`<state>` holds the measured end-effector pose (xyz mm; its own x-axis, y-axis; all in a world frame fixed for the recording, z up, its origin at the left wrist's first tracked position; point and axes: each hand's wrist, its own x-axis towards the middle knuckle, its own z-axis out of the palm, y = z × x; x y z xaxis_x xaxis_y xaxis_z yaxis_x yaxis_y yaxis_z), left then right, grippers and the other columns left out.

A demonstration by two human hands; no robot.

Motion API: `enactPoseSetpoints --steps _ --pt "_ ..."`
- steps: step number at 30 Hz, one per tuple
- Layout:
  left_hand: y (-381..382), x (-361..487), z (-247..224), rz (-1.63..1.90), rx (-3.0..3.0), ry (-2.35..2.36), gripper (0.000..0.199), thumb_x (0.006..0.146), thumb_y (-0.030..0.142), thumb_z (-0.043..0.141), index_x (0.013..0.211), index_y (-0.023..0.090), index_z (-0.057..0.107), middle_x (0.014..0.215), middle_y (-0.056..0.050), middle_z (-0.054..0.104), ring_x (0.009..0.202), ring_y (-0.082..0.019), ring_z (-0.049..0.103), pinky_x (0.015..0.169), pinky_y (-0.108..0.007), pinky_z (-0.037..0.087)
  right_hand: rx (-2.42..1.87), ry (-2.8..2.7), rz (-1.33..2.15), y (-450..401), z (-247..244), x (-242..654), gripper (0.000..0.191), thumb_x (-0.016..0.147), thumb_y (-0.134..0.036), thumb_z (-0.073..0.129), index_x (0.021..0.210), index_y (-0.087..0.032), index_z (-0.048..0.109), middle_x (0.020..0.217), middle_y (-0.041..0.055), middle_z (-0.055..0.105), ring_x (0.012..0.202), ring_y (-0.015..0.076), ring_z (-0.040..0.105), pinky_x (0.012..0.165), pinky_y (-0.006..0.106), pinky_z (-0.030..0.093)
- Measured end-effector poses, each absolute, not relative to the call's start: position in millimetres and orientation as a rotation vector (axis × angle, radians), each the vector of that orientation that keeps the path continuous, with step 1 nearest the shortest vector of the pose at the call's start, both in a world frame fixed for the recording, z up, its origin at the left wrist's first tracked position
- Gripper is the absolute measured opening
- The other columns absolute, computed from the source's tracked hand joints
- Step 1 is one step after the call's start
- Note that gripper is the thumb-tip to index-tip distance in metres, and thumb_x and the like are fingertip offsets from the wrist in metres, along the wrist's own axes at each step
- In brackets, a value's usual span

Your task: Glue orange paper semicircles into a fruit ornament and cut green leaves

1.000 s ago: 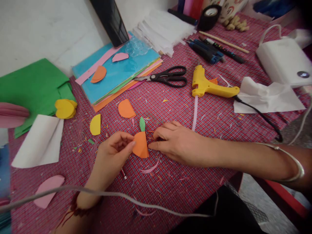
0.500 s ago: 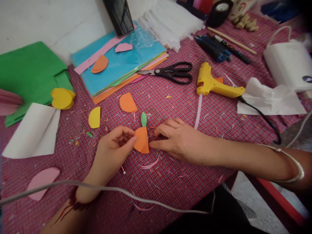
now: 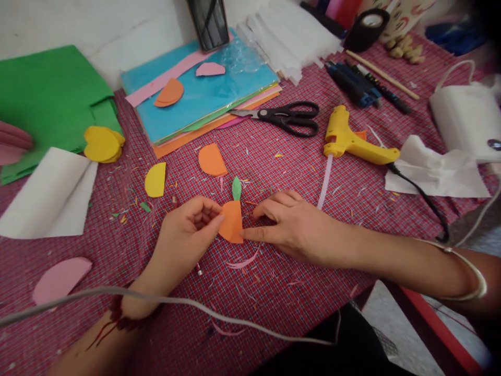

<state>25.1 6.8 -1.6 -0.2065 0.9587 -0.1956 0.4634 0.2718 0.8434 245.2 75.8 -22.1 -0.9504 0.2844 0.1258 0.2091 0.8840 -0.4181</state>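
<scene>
An orange paper half-circle (image 3: pixel 233 223) with a green paper leaf (image 3: pixel 236 188) at its top lies between my hands. My left hand (image 3: pixel 191 224) pinches its curved left edge between thumb and fingers. Against its straight right edge rests the thumb of my right hand (image 3: pixel 289 224); the fingers there are curled and apart from the thumb, with nothing seen between them. Just above lies another orange half-circle (image 3: pixel 212 160), and a yellow half-circle (image 3: pixel 155 179) sits to the left. Pink paper strips (image 3: pixel 245 258) lie below the hands.
A yellow glue gun (image 3: pixel 344 136) and black-handled scissors (image 3: pixel 289 115) lie beyond my hands. Coloured sheets (image 3: pixel 183 109) hold up a phone (image 3: pixel 209 23). Green paper (image 3: pixel 50 89) and yellow shapes (image 3: pixel 104 143) are at left. A pale cable (image 3: pixel 195 308) crosses the front.
The view has shifted a little, so most things sit slightly further right in the picture. My hands keep about the same hold on the orange half-circle.
</scene>
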Motion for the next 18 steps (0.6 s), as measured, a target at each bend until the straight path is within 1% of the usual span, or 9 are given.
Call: enactPoseSetpoints --steps 5,11,18 --pt "7.2 24.3 -2.8 0.838 1.297 1.792 0.001 0.073 0.02 0.065 0.073 0.019 0.064 0.06 0.004 0.061 0.052 -0.009 0.053 0.05 -0.021 0.043 -0.374 -2.884 0.588 75.7 -21.8 245.1 0.042 0.092 -0.016 0.052 0.13 -0.032 0.057 0.11 0.0076 0.058 0.096 0.0232 0.047 0.081 0.038 0.032" --pt "6.5 22.5 -4.7 0.832 1.288 1.751 0.002 0.075 0.02 0.062 0.076 0.019 0.064 0.064 0.003 0.062 0.054 -0.01 0.054 0.052 -0.021 0.043 -0.363 -2.909 0.55 75.4 -22.7 245.5 0.046 0.091 -0.015 0.052 0.133 -0.033 0.054 0.112 0.0071 0.058 0.097 0.0235 0.046 0.08 0.038 0.031" --pt "6.5 21.4 -5.7 0.818 1.253 1.71 0.015 0.077 0.023 0.061 0.09 0.02 0.068 0.073 0.0 0.067 0.06 -0.012 0.058 0.053 -0.023 0.045 -0.374 -2.911 0.543 74.8 -22.4 244.7 0.046 0.092 -0.017 0.053 0.135 -0.033 0.052 0.113 0.0069 0.058 0.098 0.0235 0.046 0.081 0.038 0.032"
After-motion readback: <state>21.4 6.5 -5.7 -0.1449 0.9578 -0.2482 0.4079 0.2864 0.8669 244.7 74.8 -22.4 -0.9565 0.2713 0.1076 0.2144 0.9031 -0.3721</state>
